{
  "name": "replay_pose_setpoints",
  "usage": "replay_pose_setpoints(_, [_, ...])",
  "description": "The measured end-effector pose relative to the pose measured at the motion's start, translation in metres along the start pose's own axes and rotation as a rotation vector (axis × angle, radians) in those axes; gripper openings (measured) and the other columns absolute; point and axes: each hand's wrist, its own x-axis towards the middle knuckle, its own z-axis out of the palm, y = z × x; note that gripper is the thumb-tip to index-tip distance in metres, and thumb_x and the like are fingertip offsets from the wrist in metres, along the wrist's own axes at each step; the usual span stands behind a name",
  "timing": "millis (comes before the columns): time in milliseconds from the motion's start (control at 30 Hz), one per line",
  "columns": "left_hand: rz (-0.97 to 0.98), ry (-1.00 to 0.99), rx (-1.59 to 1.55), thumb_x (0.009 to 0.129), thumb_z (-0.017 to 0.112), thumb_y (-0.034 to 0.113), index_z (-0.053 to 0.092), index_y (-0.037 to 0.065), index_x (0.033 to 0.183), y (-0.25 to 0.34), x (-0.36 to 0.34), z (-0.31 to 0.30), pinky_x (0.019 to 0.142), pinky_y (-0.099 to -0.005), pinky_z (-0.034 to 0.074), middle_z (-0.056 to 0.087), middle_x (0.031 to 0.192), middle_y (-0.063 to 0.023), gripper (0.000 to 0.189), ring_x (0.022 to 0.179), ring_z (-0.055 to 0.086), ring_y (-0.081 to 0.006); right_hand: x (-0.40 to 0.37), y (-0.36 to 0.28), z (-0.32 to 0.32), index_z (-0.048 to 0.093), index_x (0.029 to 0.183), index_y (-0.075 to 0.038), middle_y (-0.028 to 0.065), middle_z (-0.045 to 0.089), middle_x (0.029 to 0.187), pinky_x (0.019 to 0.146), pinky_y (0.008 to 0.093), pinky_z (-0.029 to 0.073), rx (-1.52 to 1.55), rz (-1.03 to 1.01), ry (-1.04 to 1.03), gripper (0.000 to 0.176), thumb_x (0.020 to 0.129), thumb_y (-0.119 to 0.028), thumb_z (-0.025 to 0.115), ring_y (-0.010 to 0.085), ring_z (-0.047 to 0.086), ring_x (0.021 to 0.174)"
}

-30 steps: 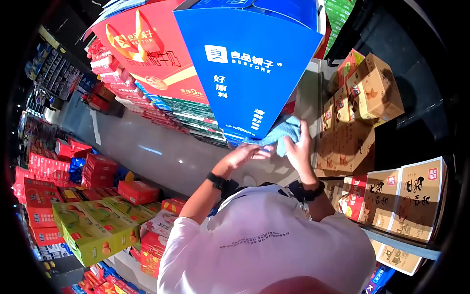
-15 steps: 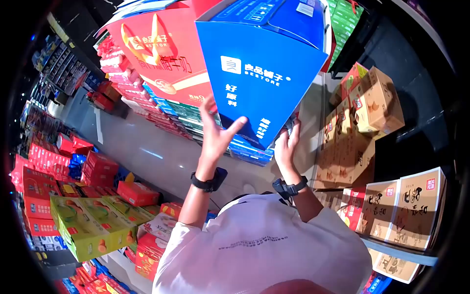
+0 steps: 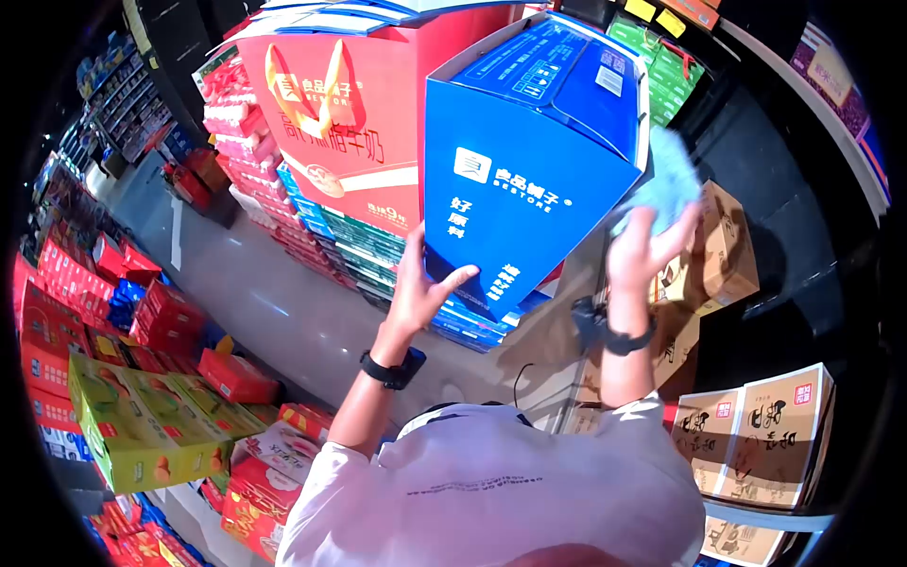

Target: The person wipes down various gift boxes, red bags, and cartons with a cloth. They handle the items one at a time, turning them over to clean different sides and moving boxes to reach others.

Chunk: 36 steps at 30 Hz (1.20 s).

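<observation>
A large blue gift box (image 3: 515, 231) with white lettering stands tilted in front of me. My left hand (image 3: 416, 293) grips its lower left corner, thumb across the blue front and fingers along the side edge. To the right, my right hand (image 3: 635, 263) is raised beside the box and holds a light blue cloth (image 3: 669, 170), smeared by motion. A red gift box (image 3: 364, 194) with yellow ribbon handles is directly left of the blue one. Below the blue box lies a stack of flat blue packages (image 3: 472, 326).
Brown cartons (image 3: 726, 250) are piled at the right, with more cartons (image 3: 756, 425) on a shelf nearer me. Green and yellow boxes (image 3: 151, 416) and red packages (image 3: 236, 376) fill the left side. Grey floor (image 3: 283, 293) runs between. Green boxes (image 3: 652, 71) stand behind.
My right hand has left the box's lower right edge and swung up and right with the cloth. My left hand stays at the corner. The view has shifted slightly.
</observation>
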Motion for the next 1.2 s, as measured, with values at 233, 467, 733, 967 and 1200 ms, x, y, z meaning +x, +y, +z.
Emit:
replay_pose_setpoints(233, [0.716, 0.216, 0.431, 0.083, 0.077, 0.014, 0.04, 0.004, 0.146, 0.099, 0.058, -0.024, 0.118, -0.0506, 0.027, 0.034, 0.155, -0.0248, 0.074, 0.145, 0.032, -0.0388, 0.123, -0.021, 0.016, 0.062, 0.12, 0.002, 0.01, 0.063, 0.122, 0.099, 0.03, 0.046, 0.012, -0.249, -0.89, 0.036, 0.085, 0.005, 0.065, 0.017, 0.061, 0.108])
replay_pose_setpoints(467, [0.779, 0.263, 0.686, 0.087, 0.073, 0.033, 0.06, 0.011, 0.127, 0.148, 0.085, -0.004, 0.11, -0.0489, 0.031, 0.056, 0.128, -0.0117, 0.048, 0.13, 0.045, -0.0347, 0.161, -0.026, 0.052, 0.067, 0.114, -0.002, 0.0087, 0.063, 0.113, 0.098, 0.0315, 0.048, -0.18, -0.329, -1.255, 0.031, 0.083, 0.0, 0.069, 0.0221, 0.062, 0.11])
replay_pose_setpoints(733, [0.747, 0.286, 0.78, 0.086, 0.071, 0.048, 0.064, 0.012, 0.112, 0.162, 0.09, -0.007, 0.096, -0.0437, 0.035, 0.058, 0.114, -0.0069, 0.044, 0.108, 0.05, -0.0299, 0.157, -0.026, 0.056, 0.069, 0.109, -0.002, 0.0088, 0.061, 0.114, 0.098, 0.0321, 0.048, -0.117, -0.412, -1.32, 0.032, 0.08, 0.008, 0.061, 0.0229, 0.06, 0.112])
replay_pose_setpoints(967, [0.731, 0.29, 0.816, 0.088, 0.068, 0.049, 0.066, 0.014, 0.111, 0.162, 0.089, -0.006, 0.097, -0.0444, 0.033, 0.058, 0.114, -0.0062, 0.042, 0.108, 0.049, -0.0284, 0.172, 0.009, 0.059, 0.072, 0.107, 0.0, 0.0101, 0.061, 0.108, 0.094, 0.03, 0.048, -0.172, -0.454, -1.258, 0.039, 0.074, 0.012, 0.056, 0.0224, 0.06, 0.108])
replay_pose_setpoints(1200, [0.721, 0.305, 0.782, 0.089, 0.068, 0.049, 0.066, 0.015, 0.113, 0.159, 0.092, -0.002, 0.093, -0.0443, 0.036, 0.057, 0.116, -0.0063, 0.042, 0.108, 0.048, -0.0295, 0.208, 0.093, 0.047, 0.055, 0.116, 0.006, 0.0163, 0.066, 0.106, 0.089, 0.0322, 0.054, -0.185, 0.025, -1.329, 0.042, 0.075, 0.014, 0.056, 0.0242, 0.066, 0.104])
